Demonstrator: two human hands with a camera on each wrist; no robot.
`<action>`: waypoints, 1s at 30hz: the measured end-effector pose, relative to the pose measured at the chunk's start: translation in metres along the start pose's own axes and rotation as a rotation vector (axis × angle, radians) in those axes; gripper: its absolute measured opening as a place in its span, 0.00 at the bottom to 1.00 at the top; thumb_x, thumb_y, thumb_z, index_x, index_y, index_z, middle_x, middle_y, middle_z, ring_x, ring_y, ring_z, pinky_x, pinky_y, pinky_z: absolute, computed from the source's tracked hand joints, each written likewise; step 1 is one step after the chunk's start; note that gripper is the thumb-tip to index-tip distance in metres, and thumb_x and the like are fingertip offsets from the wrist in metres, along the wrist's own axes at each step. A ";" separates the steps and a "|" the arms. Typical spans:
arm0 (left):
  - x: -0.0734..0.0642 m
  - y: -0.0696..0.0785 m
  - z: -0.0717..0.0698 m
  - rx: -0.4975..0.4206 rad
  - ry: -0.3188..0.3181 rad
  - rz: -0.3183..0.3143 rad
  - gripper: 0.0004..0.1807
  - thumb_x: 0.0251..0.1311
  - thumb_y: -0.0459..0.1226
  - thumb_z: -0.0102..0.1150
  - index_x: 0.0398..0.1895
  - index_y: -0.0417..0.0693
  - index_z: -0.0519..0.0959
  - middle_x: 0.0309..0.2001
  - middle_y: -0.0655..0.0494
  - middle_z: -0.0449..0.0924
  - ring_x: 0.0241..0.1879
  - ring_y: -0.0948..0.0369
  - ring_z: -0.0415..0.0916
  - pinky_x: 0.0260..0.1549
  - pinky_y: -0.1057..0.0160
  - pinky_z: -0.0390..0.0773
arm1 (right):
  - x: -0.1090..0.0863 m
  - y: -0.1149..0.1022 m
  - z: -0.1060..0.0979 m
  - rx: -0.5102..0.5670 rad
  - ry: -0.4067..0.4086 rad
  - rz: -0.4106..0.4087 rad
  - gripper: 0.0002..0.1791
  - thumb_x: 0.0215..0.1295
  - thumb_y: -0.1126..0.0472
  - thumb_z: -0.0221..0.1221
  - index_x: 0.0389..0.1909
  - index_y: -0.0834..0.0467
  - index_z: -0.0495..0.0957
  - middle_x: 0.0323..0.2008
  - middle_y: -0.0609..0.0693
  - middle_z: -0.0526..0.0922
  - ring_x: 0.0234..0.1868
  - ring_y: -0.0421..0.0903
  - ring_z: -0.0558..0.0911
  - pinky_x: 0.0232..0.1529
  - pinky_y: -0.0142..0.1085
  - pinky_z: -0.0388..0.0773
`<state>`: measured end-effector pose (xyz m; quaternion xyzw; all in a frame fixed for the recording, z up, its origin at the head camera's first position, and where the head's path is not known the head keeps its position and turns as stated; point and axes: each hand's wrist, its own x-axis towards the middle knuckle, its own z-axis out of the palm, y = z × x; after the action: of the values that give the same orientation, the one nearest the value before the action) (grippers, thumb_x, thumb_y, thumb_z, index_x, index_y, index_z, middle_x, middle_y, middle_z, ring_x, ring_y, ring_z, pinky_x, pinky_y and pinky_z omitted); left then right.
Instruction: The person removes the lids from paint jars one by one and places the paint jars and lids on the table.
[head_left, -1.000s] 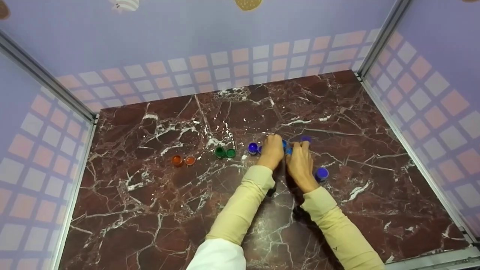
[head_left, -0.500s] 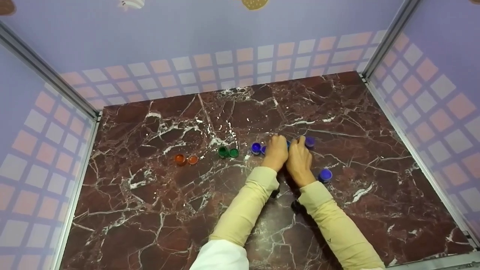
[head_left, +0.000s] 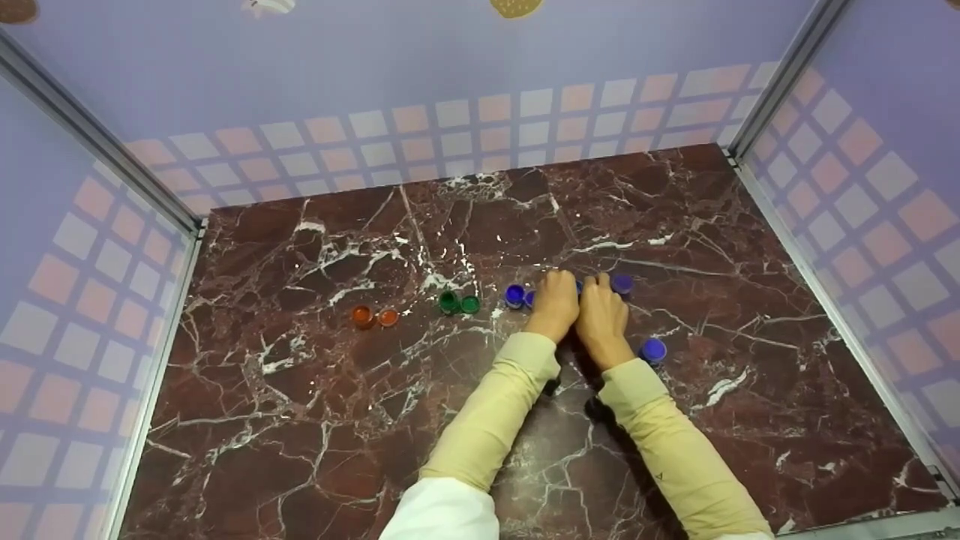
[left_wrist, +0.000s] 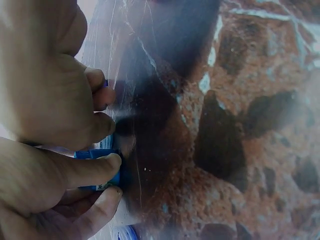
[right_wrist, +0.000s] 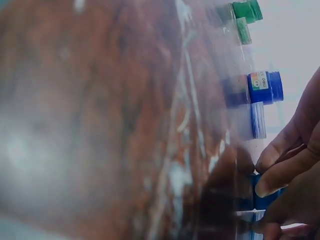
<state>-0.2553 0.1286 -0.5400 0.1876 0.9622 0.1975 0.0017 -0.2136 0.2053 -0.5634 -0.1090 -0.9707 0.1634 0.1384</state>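
Two hands work close together over the desk [head_left: 360,427], the right hand [head_left: 602,321] at 3 o'clock from the left hand [head_left: 556,307] and all but touching it. The left hand pinches a blue jar [left_wrist: 94,154] between thumb and fingers, the gap between them no wider than the jar. The right hand's fingers are curled, their tips on a pale blue lid [right_wrist: 258,215] just beside the jar; how firmly they hold it is partly hidden. Jar and lid are down at the desk between the hands, and in the head view only a blue sliver shows, toward 12 o'clock.

An open indigo jar [head_left: 514,295] stands near the left hand, at 9 to 10 o'clock, with a label on its side and its indigo lid [head_left: 530,299] just beside it at 3 o'clock. Farther out at 9 o'clock are an open green jar [head_left: 448,301] and green lid [head_left: 470,304], then an open orange jar [head_left: 362,316] and orange lid [head_left: 388,318], each lid at its jar's 3 o'clock. A violet pot [head_left: 622,283] is just beside the right hand at 1 o'clock; a capped pot [head_left: 654,350] stands near it at 4 o'clock.

Both forearms wear pale yellow sleeves [head_left: 491,409]. A lilac wall [head_left: 420,67] with pink and white squares rises at 12 o'clock.
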 end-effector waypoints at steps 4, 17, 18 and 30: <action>0.000 0.001 0.000 0.005 -0.001 0.002 0.06 0.64 0.29 0.61 0.39 0.37 0.86 0.41 0.40 0.86 0.43 0.46 0.86 0.45 0.54 0.84 | -0.002 0.001 -0.005 0.018 0.043 -0.015 0.10 0.64 0.71 0.57 0.44 0.70 0.77 0.48 0.66 0.76 0.33 0.72 0.83 0.29 0.62 0.80; 0.001 0.003 -0.002 -0.024 -0.064 -0.077 0.09 0.62 0.26 0.62 0.44 0.37 0.86 0.46 0.41 0.85 0.47 0.48 0.85 0.49 0.56 0.83 | 0.010 0.029 -0.028 0.076 0.200 -0.091 0.18 0.55 0.77 0.56 0.48 0.74 0.81 0.54 0.72 0.76 0.52 0.71 0.74 0.47 0.62 0.72; 0.001 0.003 -0.002 -0.027 -0.065 -0.080 0.09 0.62 0.26 0.62 0.44 0.37 0.86 0.46 0.41 0.85 0.47 0.48 0.85 0.49 0.56 0.83 | 0.011 0.031 -0.028 0.076 0.172 -0.095 0.19 0.55 0.77 0.57 0.49 0.74 0.80 0.56 0.73 0.76 0.53 0.72 0.73 0.48 0.63 0.71; 0.004 0.002 -0.001 -0.038 -0.100 -0.111 0.10 0.63 0.26 0.62 0.45 0.38 0.86 0.47 0.42 0.86 0.49 0.49 0.85 0.50 0.57 0.83 | 0.004 0.033 -0.030 0.008 -0.024 -0.094 0.20 0.59 0.75 0.57 0.53 0.77 0.78 0.55 0.74 0.78 0.54 0.74 0.77 0.52 0.64 0.76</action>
<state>-0.2584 0.1313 -0.5378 0.1437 0.9659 0.2055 0.0641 -0.2029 0.2456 -0.5463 -0.0609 -0.9756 0.1622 0.1346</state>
